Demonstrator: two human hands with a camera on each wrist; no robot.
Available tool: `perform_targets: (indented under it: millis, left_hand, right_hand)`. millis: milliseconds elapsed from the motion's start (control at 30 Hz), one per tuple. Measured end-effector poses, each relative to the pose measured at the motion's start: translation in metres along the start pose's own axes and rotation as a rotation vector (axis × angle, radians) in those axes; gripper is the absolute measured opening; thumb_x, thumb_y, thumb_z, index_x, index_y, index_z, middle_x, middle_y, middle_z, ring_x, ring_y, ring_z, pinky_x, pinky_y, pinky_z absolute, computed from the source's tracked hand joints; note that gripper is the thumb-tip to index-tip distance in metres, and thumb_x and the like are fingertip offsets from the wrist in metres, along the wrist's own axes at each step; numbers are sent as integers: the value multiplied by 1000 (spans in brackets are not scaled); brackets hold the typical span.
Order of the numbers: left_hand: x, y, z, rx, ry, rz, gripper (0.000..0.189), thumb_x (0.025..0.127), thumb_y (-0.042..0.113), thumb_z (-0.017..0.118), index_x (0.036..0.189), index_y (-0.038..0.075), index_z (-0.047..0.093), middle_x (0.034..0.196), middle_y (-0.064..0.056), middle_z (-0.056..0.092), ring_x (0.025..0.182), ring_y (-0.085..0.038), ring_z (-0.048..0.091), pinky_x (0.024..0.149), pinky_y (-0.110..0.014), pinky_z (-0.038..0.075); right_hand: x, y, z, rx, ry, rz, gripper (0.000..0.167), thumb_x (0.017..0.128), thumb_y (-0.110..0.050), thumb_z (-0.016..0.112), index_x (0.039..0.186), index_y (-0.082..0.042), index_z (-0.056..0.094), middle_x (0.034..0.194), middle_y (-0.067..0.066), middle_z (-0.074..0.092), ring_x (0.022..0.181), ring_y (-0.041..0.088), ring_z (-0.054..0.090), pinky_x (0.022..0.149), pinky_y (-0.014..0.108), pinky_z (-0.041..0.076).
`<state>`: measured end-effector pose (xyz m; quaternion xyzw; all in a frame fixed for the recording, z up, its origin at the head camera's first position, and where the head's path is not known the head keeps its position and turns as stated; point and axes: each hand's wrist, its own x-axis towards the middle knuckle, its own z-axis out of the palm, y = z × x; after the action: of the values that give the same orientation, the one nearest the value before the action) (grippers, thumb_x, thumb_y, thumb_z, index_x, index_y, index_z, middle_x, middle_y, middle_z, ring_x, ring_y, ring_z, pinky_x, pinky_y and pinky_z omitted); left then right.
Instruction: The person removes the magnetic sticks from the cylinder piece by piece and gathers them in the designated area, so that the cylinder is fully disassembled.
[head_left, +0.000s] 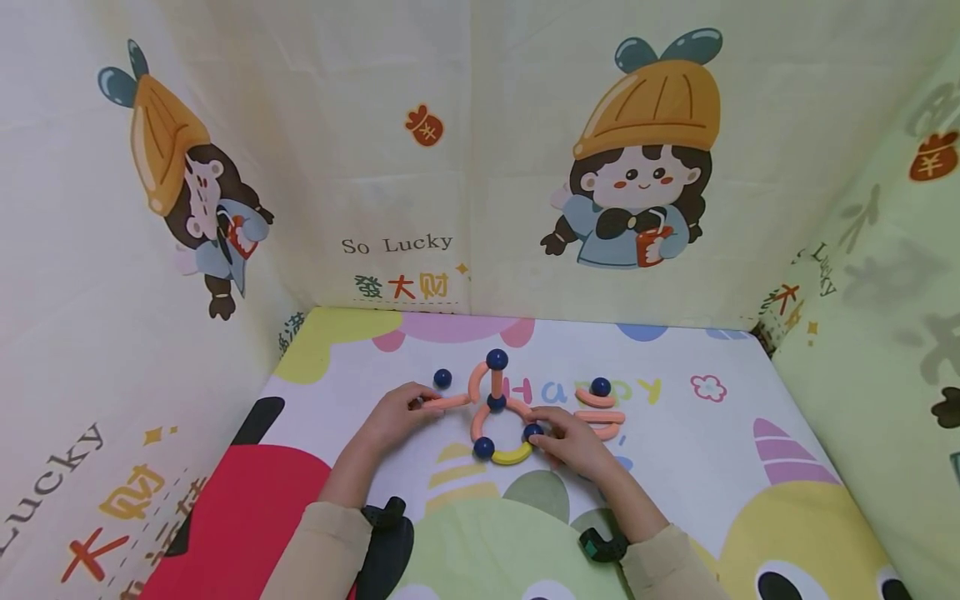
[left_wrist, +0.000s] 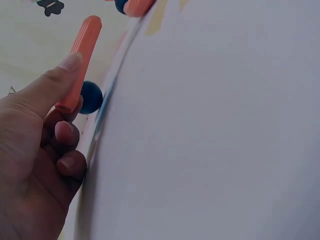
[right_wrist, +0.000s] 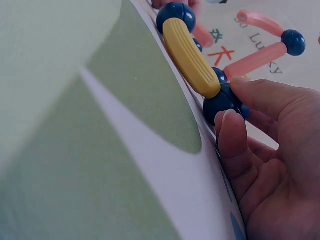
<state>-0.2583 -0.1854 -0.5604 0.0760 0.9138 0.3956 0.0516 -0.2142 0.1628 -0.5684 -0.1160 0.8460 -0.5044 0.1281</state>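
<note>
My left hand [head_left: 396, 417] pinches a straight pink rod [left_wrist: 86, 55] between thumb and fingers. In the head view the rod's far end is right at the lower tip of a curved pink rod [head_left: 477, 382]. That curved rod hangs from a dark blue ball [head_left: 497, 359], which tops a straight rod [head_left: 497, 383] rising from a ring. The ring joins blue balls, two curved pink rods and a curved yellow rod [right_wrist: 191, 59]. At its right corner, my right hand [head_left: 576, 442] grips a blue ball [right_wrist: 220, 107] with thumb and fingers.
A loose blue ball [head_left: 442, 379] sits just beyond my left hand. To the right lie another blue ball [head_left: 601, 387], a straight pink rod [head_left: 600, 417] and curved pink rods [head_left: 596, 400]. Printed cloth walls [head_left: 510, 167] stand behind and beside the patterned table [head_left: 660, 467].
</note>
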Motion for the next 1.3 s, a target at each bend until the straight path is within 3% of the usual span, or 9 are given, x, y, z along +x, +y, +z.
perform_targets:
  millis: [200, 533, 800, 1300]
  left_hand:
    - [7, -2, -4, -1, 31, -29, 28, 87, 38, 75, 112, 27, 69, 108, 5, 64, 95, -17, 56, 85, -37, 51]
    - [17, -9, -7, 64, 12, 17, 25, 89, 39, 73, 110, 26, 73, 106, 5, 65, 98, -17, 57, 89, -37, 49]
    - [22, -13, -6, 108, 22, 65, 24, 90, 38, 72, 110, 25, 75, 104, 3, 64, 99, -17, 56, 88, -36, 48]
    - [25, -13, -2, 146, 38, 49, 25, 91, 34, 71, 114, 24, 74, 110, 0, 62, 104, -20, 56, 93, -40, 48]
  right_hand:
    - [-1, 0, -1, -6, 11, -13, 38, 92, -31, 71, 128, -28, 63, 129, 5, 59, 52, 20, 57, 53, 29, 47]
    - [-2, -1, 0, -49, 18, -6, 38, 92, -35, 70, 129, -31, 63, 114, 2, 61, 52, 20, 56, 59, 29, 47]
    - [-1, -1, 0, -72, 21, -10, 39, 92, -36, 70, 129, -31, 63, 122, 0, 60, 52, 19, 57, 60, 28, 48]
    - [1, 1, 0, -36, 19, 7, 36, 91, -33, 71, 126, -36, 63, 128, -1, 59, 54, 20, 59, 55, 29, 49]
